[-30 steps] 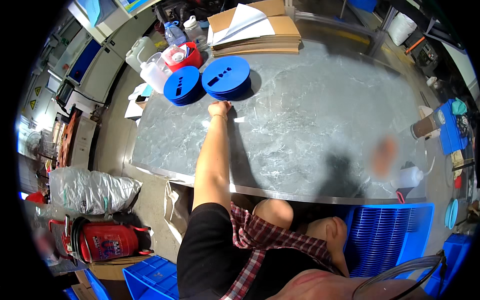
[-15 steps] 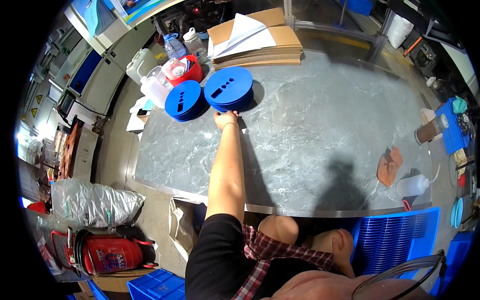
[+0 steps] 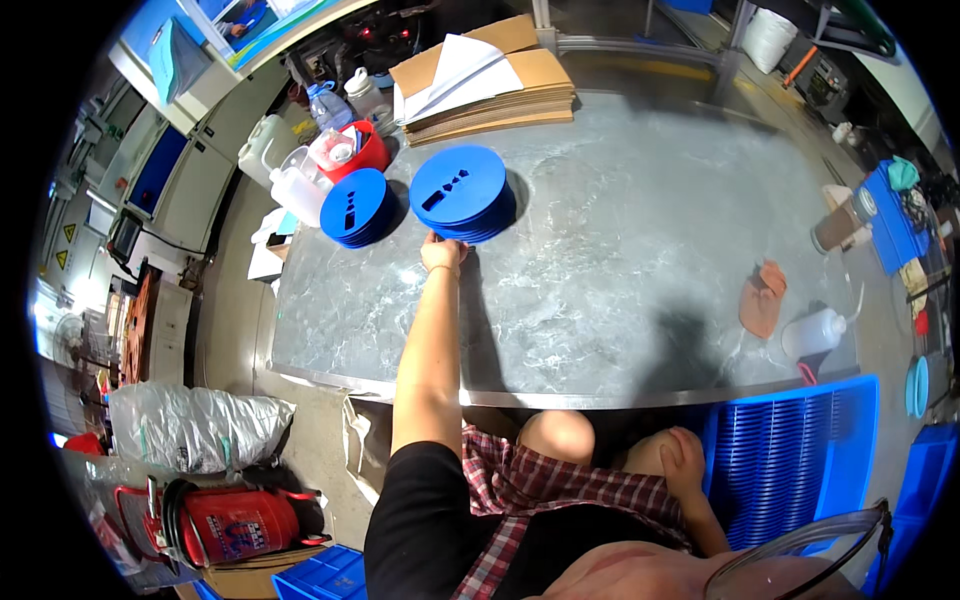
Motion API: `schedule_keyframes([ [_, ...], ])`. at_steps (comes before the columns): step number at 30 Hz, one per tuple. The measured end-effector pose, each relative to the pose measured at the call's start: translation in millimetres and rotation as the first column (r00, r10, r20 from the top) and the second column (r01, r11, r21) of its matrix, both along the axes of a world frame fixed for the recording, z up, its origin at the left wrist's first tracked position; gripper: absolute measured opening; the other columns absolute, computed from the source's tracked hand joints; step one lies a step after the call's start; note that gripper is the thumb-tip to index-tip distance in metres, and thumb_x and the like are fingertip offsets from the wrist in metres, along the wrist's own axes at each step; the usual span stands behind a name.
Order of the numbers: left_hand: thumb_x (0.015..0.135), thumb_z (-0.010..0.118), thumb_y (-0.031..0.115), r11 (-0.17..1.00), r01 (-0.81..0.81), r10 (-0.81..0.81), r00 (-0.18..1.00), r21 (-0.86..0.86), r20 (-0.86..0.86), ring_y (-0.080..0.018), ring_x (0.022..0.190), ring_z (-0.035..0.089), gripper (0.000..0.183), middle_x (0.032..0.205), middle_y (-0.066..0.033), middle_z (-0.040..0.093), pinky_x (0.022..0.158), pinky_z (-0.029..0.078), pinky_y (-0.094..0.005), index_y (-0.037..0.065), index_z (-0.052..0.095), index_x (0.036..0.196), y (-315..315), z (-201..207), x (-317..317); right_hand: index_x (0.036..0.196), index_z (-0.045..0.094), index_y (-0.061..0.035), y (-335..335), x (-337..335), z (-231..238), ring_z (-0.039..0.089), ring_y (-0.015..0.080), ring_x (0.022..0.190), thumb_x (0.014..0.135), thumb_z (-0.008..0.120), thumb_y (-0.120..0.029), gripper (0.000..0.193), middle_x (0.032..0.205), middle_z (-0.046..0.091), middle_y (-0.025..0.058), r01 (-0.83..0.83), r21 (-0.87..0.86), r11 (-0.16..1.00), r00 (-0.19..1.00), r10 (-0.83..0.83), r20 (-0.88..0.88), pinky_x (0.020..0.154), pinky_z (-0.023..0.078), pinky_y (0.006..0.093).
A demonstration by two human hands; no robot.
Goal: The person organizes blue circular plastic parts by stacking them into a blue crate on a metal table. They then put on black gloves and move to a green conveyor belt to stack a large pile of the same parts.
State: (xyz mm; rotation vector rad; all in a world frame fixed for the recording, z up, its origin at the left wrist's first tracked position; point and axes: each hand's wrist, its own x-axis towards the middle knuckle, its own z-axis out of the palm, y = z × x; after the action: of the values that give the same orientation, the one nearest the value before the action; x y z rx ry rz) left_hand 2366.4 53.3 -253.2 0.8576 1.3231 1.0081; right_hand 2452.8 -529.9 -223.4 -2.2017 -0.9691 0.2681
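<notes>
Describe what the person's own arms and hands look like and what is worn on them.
Both arms are bare from the short black sleeve down. The left hand wears no glove; a thin band shows at its wrist. The right hand is also bare, with no glove, ring or watch that can be made out.

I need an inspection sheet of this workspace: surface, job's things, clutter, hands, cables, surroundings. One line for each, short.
Surface: grey table, mottled, a shadow near the front edge.
Job's things: two stacks of blue discs; near stack, far stack.
Clutter: cardboard sheets, red bowl, jugs, orange rag, squeeze bottle.
Hands: left hand touches the near stack's edge, grip unclear; right hand rests on the knee.
Cables: nothing seen.
Surroundings: blue crate, fire extinguisher, grey bag.
</notes>
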Motion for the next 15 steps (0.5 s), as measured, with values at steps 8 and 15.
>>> schedule_keyframes([
  [8, 0.074, 0.052, -0.016, 0.953, 0.304, -0.304, 0.948, -0.017, -0.093, -0.021, 0.065, 0.065, 0.061, 0.083, -0.0126, 0.065, 0.053, 0.056, -0.0304, 0.003, 0.046, 0.132, -44.2, -0.1, -18.9, 0.11, 0.059, -0.0006, 70.5, 51.6, 42.6, 0.055, 0.0341, 0.111, 0.083, 0.065, -0.011, 0.03, 0.118, 0.058, 0.0176, -0.095, 0.287, 0.953, 0.995, 0.084, 0.049, 0.096, 0.042, 0.0397],
  [15, 0.075, 0.052, -0.013, 0.833, 0.547, -0.552, 0.819, -0.079, -0.155, -0.0186, 0.063, 0.065, 0.054, 0.081, -0.0113, 0.065, 0.053, 0.056, -0.0289, 0.0, 0.048, 0.128, -73.1, 6.9, -28.8, 0.142, 0.028, 0.0001, 240.6, 86.7, 66.1, 0.031, 0.0324, 0.135, 0.086, 0.065, -0.039, 0.078, 0.145, 0.031, 0.0221, -0.012, 0.403, 0.915, 0.866, 0.211, -0.454, 0.108, 0.03, 0.0417],
])
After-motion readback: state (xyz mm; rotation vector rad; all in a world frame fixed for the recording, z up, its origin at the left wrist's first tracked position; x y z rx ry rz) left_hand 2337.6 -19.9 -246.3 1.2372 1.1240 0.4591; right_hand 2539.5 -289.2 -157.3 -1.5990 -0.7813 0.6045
